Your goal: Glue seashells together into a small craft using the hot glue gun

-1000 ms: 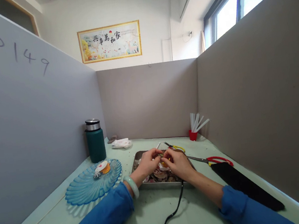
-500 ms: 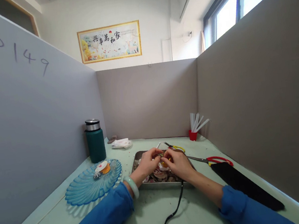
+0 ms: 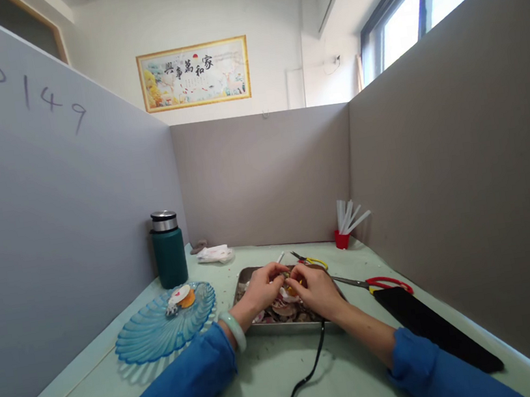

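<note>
Both hands meet over a shallow metal tray (image 3: 283, 329) filled with a jumble of small pinkish, brown and white pieces (image 3: 286, 312). My left hand (image 3: 264, 288), with a pale green bangle (image 3: 234, 331) on its wrist, pinches its fingers together above the tray's middle. Close beside it, my right hand (image 3: 315, 290) is also closed, thumb against fingertips. Something tiny and greenish (image 3: 286, 275) shows between the two sets of fingertips; its kind is too small to tell. A bit of yellow lies just under the right fingers.
A blue scalloped plate (image 3: 151, 336) holding small items and a green bottle (image 3: 170, 258) stand left. Yellow-handled pliers (image 3: 316, 261) lie behind the tray. On the right are red-handled scissors (image 3: 389, 282), a black flat case (image 3: 436, 329) and a red cup (image 3: 342, 239) of white strips. A black cord (image 3: 305, 380) runs forward.
</note>
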Demonstrator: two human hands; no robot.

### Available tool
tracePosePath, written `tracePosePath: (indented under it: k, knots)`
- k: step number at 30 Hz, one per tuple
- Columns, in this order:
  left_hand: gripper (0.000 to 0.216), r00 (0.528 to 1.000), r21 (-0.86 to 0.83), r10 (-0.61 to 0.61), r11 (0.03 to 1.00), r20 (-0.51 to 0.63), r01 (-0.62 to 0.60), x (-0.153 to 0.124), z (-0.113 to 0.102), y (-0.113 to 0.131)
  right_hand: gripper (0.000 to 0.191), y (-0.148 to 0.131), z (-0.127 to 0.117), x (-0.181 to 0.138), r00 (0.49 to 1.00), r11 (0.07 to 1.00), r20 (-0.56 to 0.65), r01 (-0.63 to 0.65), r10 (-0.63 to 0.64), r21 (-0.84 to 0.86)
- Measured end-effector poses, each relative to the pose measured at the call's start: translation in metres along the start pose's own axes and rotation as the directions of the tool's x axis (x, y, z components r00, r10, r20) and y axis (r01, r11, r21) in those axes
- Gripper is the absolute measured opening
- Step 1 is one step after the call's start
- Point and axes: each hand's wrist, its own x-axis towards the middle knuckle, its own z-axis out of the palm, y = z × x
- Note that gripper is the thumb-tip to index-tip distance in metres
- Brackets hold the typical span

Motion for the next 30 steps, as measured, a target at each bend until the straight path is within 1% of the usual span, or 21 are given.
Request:
tracePosePath:
  k: [12,25,30]
  knots:
    - [0.024,1.000,0.004,0.012,1.000,-0.015,-0.012,0.0019,0.0019,-0.0082,0.015,-0.0036,-0.0015,0.0002,1.000,1.000,0.011,-0.011,0.011,0.006]
    - [0.025,0.999,0.021,0.029,0.999,-0.012,-0.029,0.0012,0.0011,-0.0056,0.014,-0.0035,-0.0017,-0.0006,1.000,1.000,0.019,-0.009,0.009,0.007]
    - [0.025,1.000,0.040,0.015,0.999,-0.025,-0.014,0.0007,0.0011,-0.0040,0.014,-0.0025,-0.0008,0.0001,1.000,1.000,0.017,-0.007,0.007,0.003]
